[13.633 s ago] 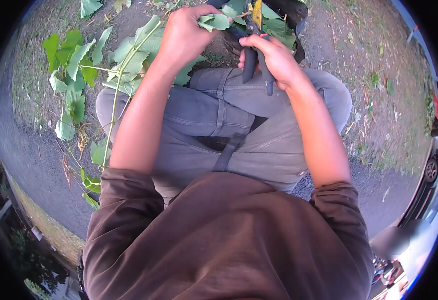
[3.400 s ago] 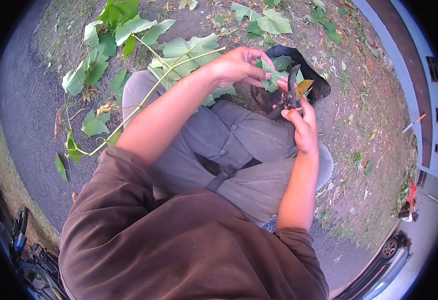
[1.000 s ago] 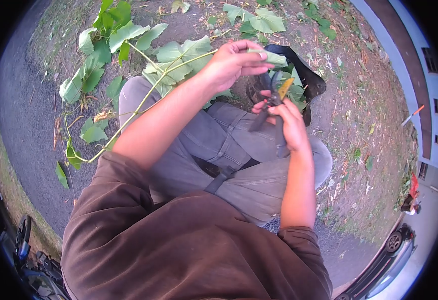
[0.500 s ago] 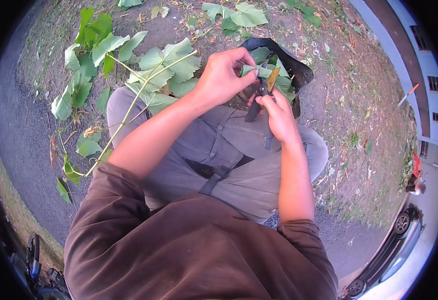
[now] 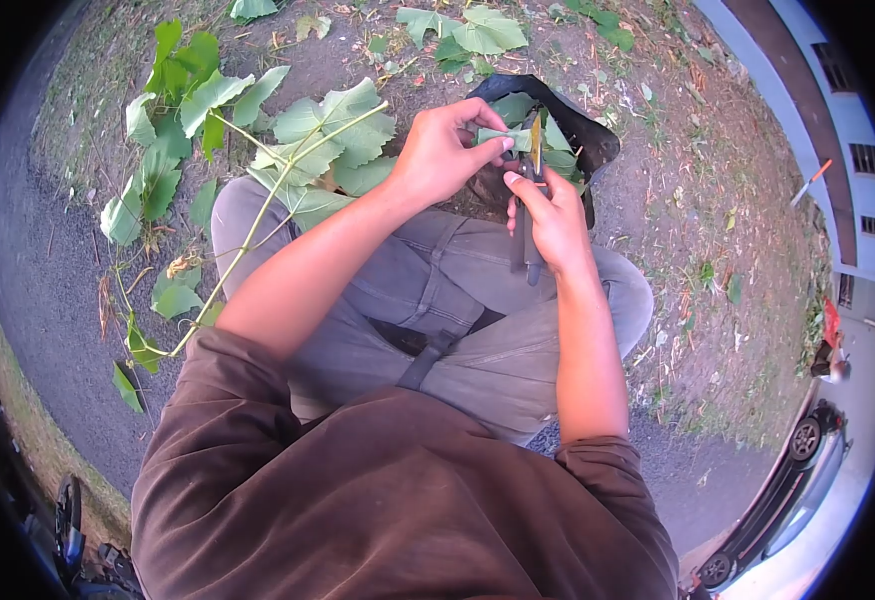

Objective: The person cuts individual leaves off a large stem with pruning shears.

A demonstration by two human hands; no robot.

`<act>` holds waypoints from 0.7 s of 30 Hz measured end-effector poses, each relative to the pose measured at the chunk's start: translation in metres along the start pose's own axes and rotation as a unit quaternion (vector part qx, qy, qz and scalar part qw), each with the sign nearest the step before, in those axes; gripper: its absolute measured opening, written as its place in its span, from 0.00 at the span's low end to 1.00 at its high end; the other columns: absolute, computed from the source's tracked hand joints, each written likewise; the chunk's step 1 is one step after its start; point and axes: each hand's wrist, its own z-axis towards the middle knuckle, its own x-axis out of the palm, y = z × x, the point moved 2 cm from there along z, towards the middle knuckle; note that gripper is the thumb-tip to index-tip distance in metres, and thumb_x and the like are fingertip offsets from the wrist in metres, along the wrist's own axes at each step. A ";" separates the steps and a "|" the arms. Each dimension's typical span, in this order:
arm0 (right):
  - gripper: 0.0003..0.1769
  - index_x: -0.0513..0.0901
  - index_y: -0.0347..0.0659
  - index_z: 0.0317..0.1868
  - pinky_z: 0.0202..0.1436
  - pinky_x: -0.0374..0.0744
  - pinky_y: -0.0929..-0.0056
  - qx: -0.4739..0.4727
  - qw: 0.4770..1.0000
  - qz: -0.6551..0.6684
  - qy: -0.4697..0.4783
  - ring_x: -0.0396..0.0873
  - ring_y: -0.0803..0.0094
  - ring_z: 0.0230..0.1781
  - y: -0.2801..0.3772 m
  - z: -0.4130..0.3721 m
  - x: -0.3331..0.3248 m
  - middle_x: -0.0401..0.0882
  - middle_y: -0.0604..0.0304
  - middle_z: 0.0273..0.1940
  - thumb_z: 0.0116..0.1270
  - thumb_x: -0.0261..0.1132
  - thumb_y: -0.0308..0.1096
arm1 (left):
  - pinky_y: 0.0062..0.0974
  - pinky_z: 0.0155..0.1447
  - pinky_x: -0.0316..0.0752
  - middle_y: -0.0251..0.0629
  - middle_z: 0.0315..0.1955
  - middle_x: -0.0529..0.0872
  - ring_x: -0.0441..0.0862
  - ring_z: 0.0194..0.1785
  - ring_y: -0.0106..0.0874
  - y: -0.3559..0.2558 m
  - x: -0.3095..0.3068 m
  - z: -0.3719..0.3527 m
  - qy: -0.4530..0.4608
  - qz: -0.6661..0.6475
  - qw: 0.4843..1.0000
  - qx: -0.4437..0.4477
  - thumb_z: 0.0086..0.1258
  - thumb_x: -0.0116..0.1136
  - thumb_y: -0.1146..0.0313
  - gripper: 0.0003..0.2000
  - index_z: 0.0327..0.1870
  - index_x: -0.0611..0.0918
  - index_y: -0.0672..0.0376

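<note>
Between the thumb and fingers of my left hand [image 5: 438, 158] is a green leaf [image 5: 498, 138], pinched at its edge. My right hand [image 5: 561, 222] is closed around pruning shears [image 5: 533, 262] with dark handles. Their yellowish blade [image 5: 536, 142] points away from me, right beside the held leaf, and the handles sit close together. Just beyond both hands, a black bag [image 5: 596, 143] lies with its mouth toward me. Several green leaves [image 5: 513, 107] show inside it, partly covered by my fingers and the shears.
A long cut vine stem [image 5: 256, 222] with broad leaves [image 5: 363, 130] lies by my left knee. More loose leaves [image 5: 491, 30] are scattered on the dirt ahead. My crossed legs [image 5: 488, 370] fill the space under my arms. A parked car [image 5: 773, 510] stands far right.
The shears' handles have come together in my right hand, and the blade has turned more upright. My left hand keeps its pinch on the leaf, almost in place.
</note>
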 end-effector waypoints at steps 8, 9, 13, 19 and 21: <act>0.22 0.81 0.34 0.67 0.40 0.85 0.68 0.025 0.980 0.196 -0.029 0.88 0.71 0.38 -0.004 0.009 -0.010 0.86 0.60 0.36 0.79 0.66 0.37 | 0.25 0.50 0.92 0.43 0.48 0.91 0.95 0.45 0.31 0.020 -0.010 0.018 -0.043 -0.189 0.981 -0.023 0.79 0.68 0.74 0.10 0.55 0.84 0.68; 0.24 0.79 0.33 0.70 0.48 0.86 0.66 0.040 0.979 0.202 0.007 0.88 0.69 0.44 -0.007 0.010 -0.015 0.87 0.56 0.42 0.78 0.63 0.35 | 0.25 0.50 0.92 0.43 0.48 0.91 0.95 0.45 0.31 0.019 -0.010 0.018 -0.044 -0.188 0.981 -0.022 0.79 0.68 0.74 0.10 0.55 0.84 0.68; 0.26 0.79 0.32 0.71 0.56 0.84 0.68 0.008 0.992 0.123 0.040 0.89 0.68 0.44 -0.019 0.009 -0.007 0.89 0.56 0.44 0.76 0.63 0.34 | 0.29 0.57 0.92 0.44 0.51 0.91 0.94 0.49 0.32 0.016 -0.006 0.015 -0.042 -0.230 0.972 -0.018 0.81 0.67 0.73 0.11 0.58 0.84 0.68; 0.25 0.81 0.32 0.68 0.55 0.83 0.68 -0.018 0.999 -0.041 0.029 0.90 0.69 0.47 -0.017 0.006 -0.004 0.91 0.55 0.44 0.76 0.64 0.37 | 0.28 0.56 0.92 0.44 0.51 0.91 0.94 0.49 0.31 0.013 0.004 0.007 -0.022 -0.243 0.968 -0.056 0.81 0.68 0.72 0.12 0.59 0.84 0.67; 0.25 0.82 0.33 0.67 0.55 0.83 0.68 -0.019 0.998 -0.059 0.033 0.90 0.69 0.47 -0.017 0.006 -0.003 0.91 0.54 0.44 0.76 0.64 0.38 | 0.27 0.55 0.92 0.44 0.51 0.91 0.94 0.49 0.31 0.010 0.003 0.007 -0.023 -0.255 0.964 -0.066 0.81 0.68 0.72 0.12 0.59 0.84 0.67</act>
